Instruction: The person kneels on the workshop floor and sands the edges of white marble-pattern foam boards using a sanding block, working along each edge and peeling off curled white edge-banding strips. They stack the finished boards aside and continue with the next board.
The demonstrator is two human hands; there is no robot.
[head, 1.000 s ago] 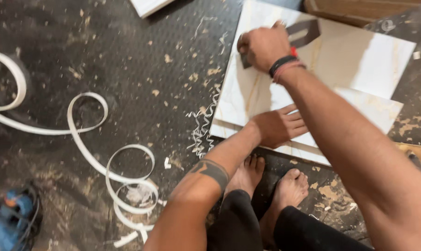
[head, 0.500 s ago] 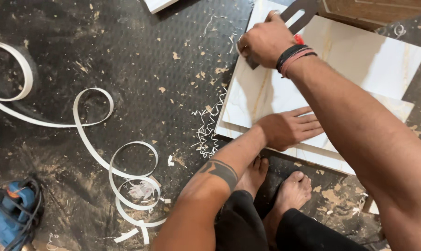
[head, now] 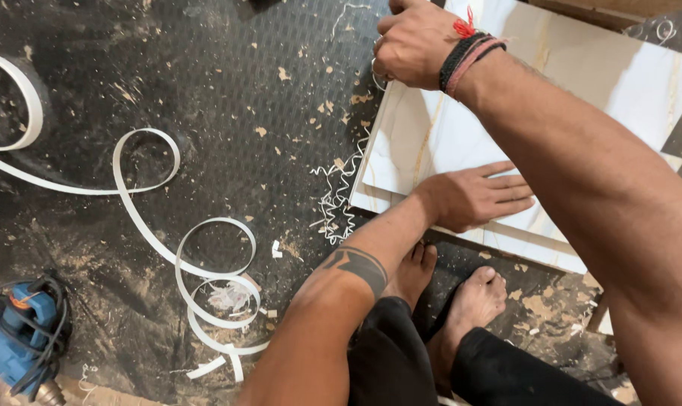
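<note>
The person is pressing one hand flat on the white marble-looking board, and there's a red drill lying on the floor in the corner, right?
Almost. The drill is blue, not red; the head view shows it at the lower left with its black cord wrapped around it. The rest holds: the left hand lies flat on the white marble-patterned board, which rests on the dark floor.

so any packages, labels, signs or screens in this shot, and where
None that I can make out: no package, sign or screen.
Blue power drill, bottom left corner on the dark floor: blue body wrapped in its black cord; any label on it is too small to tell.
White marbled board, upper right: flat, glossy, unmarked, with the left hand flat on it and the right hand at its far corner.
</note>
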